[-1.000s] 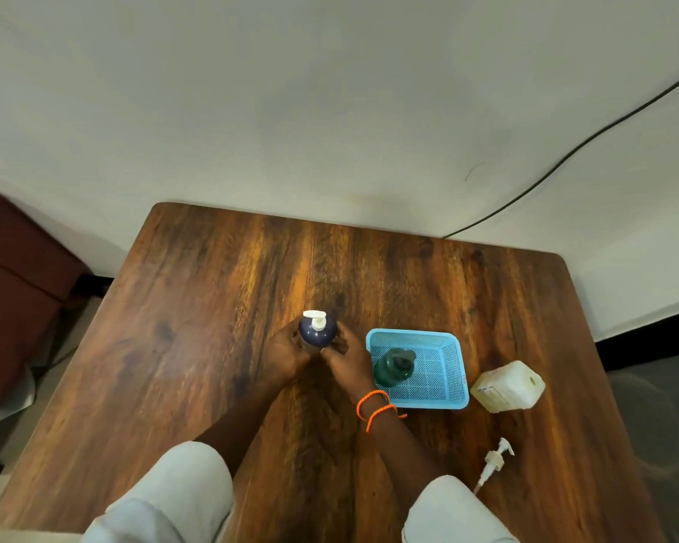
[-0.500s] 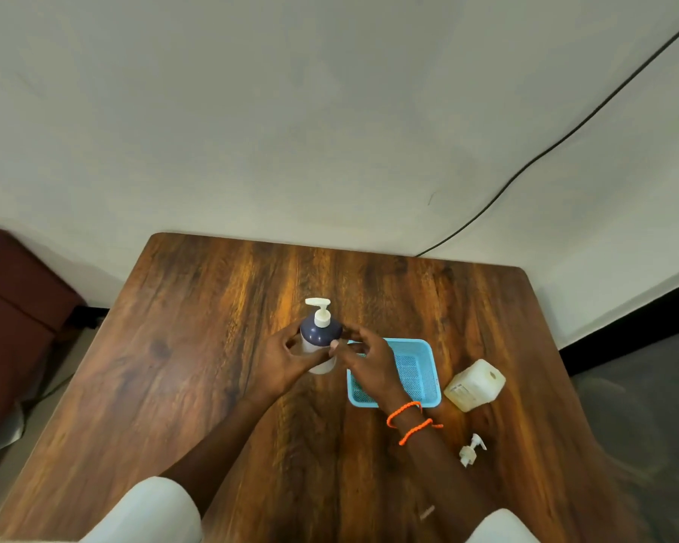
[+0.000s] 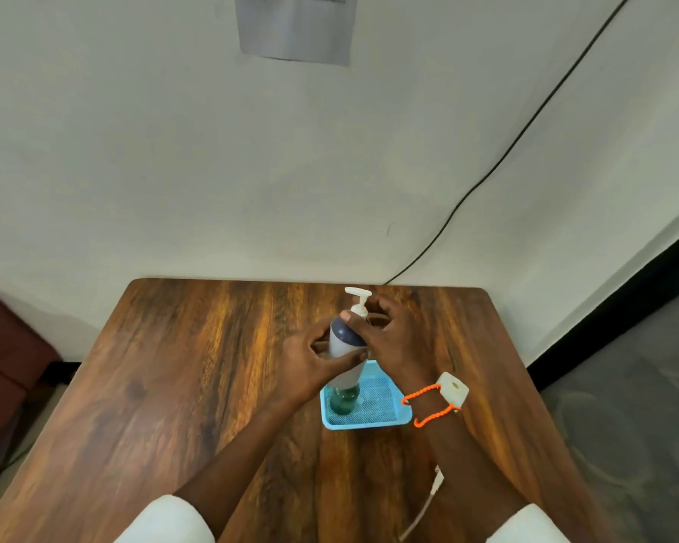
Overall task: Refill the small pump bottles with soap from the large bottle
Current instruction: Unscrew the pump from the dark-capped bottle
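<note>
My left hand (image 3: pixel 314 362) grips the body of the large pump bottle (image 3: pixel 342 346), which is white with a dark blue shoulder and a white pump head. My right hand (image 3: pixel 392 339) has its fingers curled round the pump collar at the bottle's top. The bottle is held upright above the near left part of a blue mesh basket (image 3: pixel 369 423). A small green bottle (image 3: pixel 344 399) without a pump stands in that basket, right under the large bottle. A small white bottle (image 3: pixel 453 388) shows partly behind my right wrist. A loose white pump (image 3: pixel 438 478) with its tube lies on the table.
The wooden table (image 3: pixel 173 386) stands against a pale wall. A black cable (image 3: pixel 487 178) runs down the wall to the table's back edge. A grey sheet of paper (image 3: pixel 295 25) hangs on the wall. Dark red furniture (image 3: pixel 1 366) sits to the left.
Both hands have lifted the large bottle off the table and carried it right, over the basket. My right hand moved up to the pump collar. The view has tilted upward.
</note>
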